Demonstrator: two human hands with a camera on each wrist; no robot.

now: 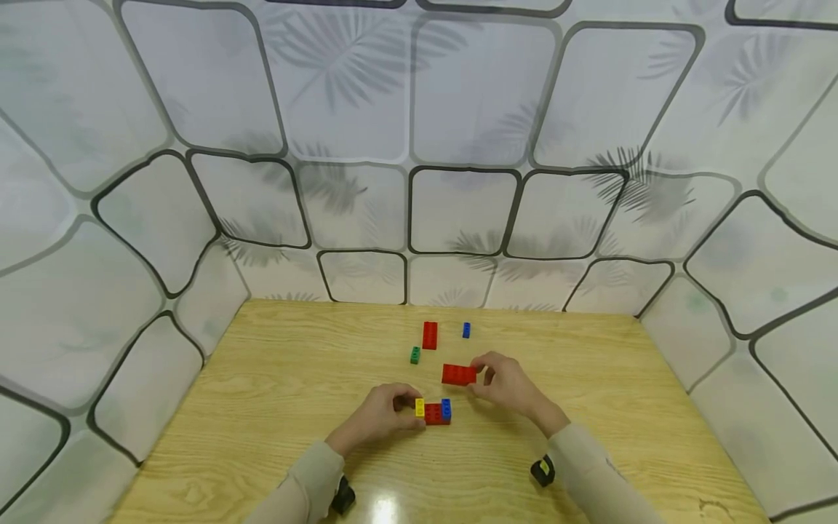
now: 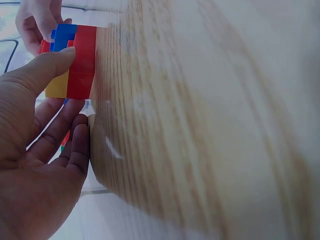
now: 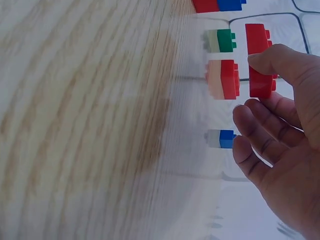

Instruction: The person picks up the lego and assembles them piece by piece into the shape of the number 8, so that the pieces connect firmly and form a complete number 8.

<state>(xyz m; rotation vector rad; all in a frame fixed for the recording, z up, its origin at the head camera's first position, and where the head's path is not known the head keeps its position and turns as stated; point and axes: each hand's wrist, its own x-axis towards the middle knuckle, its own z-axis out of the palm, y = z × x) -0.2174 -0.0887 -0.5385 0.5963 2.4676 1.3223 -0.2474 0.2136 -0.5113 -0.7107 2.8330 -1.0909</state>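
Observation:
My left hand [image 1: 380, 413] grips the left end of a small brick assembly. Its base is a red brick [image 1: 433, 414] lying on the table, with a yellow brick [image 1: 420, 407] on the left end and a blue brick [image 1: 447, 409] on the right end. In the left wrist view the thumb lies along the near side of the assembly. My right hand [image 1: 509, 383] pinches a second red brick [image 1: 455, 375] by its right end. In the right wrist view this red brick [image 3: 259, 82] is held off the table, studs pointing up.
Farther back on the wooden table [image 1: 294, 364] lie a third red brick [image 1: 429, 335], a green brick [image 1: 415, 355] and a small blue brick [image 1: 466, 330]. A patterned curtain [image 1: 458, 218] stands around the table's back and sides.

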